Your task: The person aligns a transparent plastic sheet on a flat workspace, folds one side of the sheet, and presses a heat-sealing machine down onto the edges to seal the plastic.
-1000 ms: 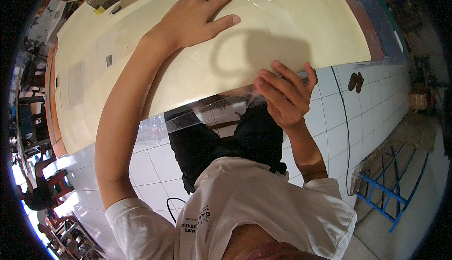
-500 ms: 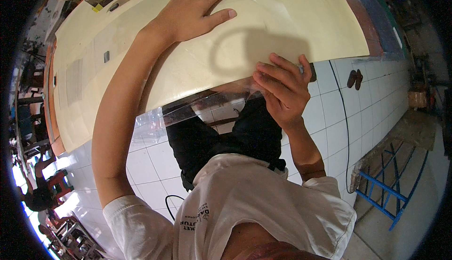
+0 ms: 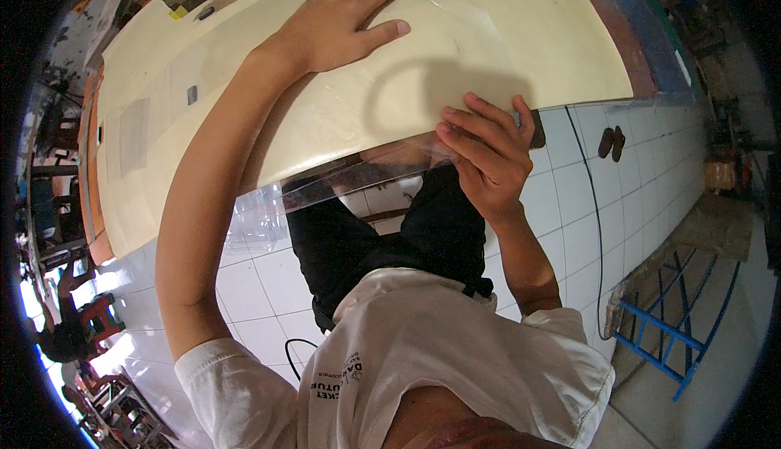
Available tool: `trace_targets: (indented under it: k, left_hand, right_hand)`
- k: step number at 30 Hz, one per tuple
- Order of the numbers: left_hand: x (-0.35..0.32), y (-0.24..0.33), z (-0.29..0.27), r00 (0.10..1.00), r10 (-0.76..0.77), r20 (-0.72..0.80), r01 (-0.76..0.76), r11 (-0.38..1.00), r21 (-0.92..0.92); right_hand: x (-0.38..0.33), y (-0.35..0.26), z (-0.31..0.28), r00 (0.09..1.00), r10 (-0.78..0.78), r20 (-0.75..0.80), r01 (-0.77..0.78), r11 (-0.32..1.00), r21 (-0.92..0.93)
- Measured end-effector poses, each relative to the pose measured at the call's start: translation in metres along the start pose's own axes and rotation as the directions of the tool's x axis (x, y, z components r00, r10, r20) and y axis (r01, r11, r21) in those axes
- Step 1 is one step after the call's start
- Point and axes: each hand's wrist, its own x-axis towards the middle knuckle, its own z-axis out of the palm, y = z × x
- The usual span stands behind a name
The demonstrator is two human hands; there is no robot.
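The clear film (image 3: 325, 186) seemed limp, best taken by its edge. My left grip (image 3: 332, 30) lay spread; whether my right grip (image 3: 493, 164) pinched, I couldn't tell.

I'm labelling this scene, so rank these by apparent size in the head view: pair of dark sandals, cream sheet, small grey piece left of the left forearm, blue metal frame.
1. Cream sheet
2. Blue metal frame
3. Pair of dark sandals
4. Small grey piece
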Motion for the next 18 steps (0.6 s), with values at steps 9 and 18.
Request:
trace_targets:
  k: [9, 18]
  left_hand:
    - [0.0011, -0.001, 0.0002, 1.0, 0.018, 0.01, -0.018, 1.0, -0.003]
    - [-0.0003, -0.0016, 0.0004, 1.0, 0.027, 0.007, -0.027, 0.999, 0.018]
  right_hand:
    - [0.002, -0.0031, 0.0013, 0.998, 0.05, -0.037, -0.048, 0.997, 0.059]
    - [0.0035, -0.0014, -0.0012, 0.998, 0.035, -0.054, -0.025, 0.985, 0.172]
